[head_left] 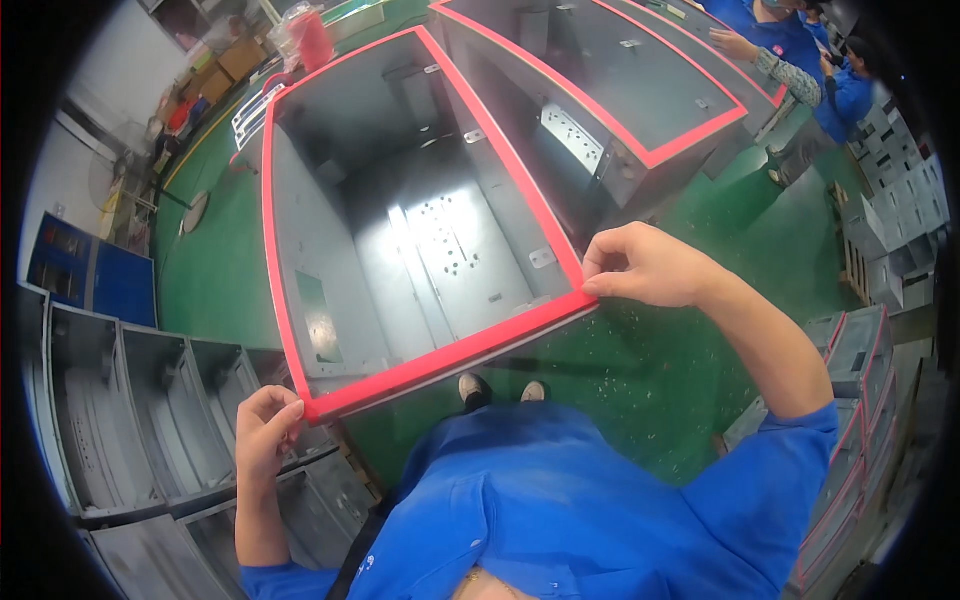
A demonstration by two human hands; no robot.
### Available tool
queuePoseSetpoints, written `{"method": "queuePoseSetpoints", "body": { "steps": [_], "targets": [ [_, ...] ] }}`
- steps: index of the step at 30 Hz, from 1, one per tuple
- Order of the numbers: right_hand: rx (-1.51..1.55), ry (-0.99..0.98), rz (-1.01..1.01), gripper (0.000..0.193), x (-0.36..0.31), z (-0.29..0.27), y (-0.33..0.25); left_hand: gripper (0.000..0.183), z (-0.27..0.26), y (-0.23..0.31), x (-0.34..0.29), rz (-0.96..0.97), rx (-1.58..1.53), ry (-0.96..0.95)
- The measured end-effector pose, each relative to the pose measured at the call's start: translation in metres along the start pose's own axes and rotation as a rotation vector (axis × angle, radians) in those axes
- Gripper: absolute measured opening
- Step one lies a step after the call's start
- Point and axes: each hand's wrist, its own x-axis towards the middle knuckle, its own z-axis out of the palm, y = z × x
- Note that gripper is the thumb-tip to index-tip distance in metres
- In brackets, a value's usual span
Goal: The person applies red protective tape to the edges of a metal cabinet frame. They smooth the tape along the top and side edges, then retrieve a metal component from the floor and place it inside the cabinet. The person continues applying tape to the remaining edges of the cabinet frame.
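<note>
In front of me stands a grey metal cabinet [325,235], its open side facing up and its rim lined with red tape [450,358]. My left hand [266,432] is at the near left corner, thumb and fingers closed on the tape end there. At the near right corner my right hand [650,265] pinches the tape between thumb and forefinger, the other fingers curled. Between the two hands the near strip runs straight along the rim. Perforated holes and a bright reflection show on the cabinet's inner panel.
A second red-edged cabinet [690,142] stands close on the right. Grey metal housings [150,410] line the lower left, and red-edged boxes [850,440] are stacked at lower right. People in blue [848,105] are at the far right. A red roll in plastic [312,40] lies beyond the cabinet.
</note>
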Motion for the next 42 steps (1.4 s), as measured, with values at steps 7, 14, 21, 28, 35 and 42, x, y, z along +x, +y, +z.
{"method": "queuePoseSetpoints", "body": {
  "steps": [7, 14, 21, 28, 35, 42],
  "targets": [
    [-0.024, -0.062, 0.024, 0.018, 0.003, -0.002, -0.001, 0.013, -0.002, 0.0, -0.001, -0.001, -0.02, -0.035],
    [-0.04, -0.058, -0.007, 0.013, 0.003, -0.003, 0.002, 0.011, 0.0, -0.003, -0.001, 0.02, -0.066, -0.057],
    [-0.047, -0.048, -0.006, 0.013, 0.003, -0.002, 0.002, 0.01, 0.002, -0.003, -0.001, 0.032, -0.094, -0.056],
    [-0.035, -0.05, 0.001, 0.012, 0.003, -0.003, 0.0, 0.011, 0.002, -0.005, -0.002, 0.036, -0.094, -0.048],
    [-0.05, -0.045, 0.001, 0.013, 0.004, -0.003, 0.0, 0.013, 0.002, -0.008, -0.002, 0.043, -0.101, -0.035],
    [-0.072, -0.025, -0.007, 0.012, 0.003, -0.003, -0.001, 0.013, 0.003, -0.008, -0.002, 0.048, -0.1, -0.034]
  ]
}}
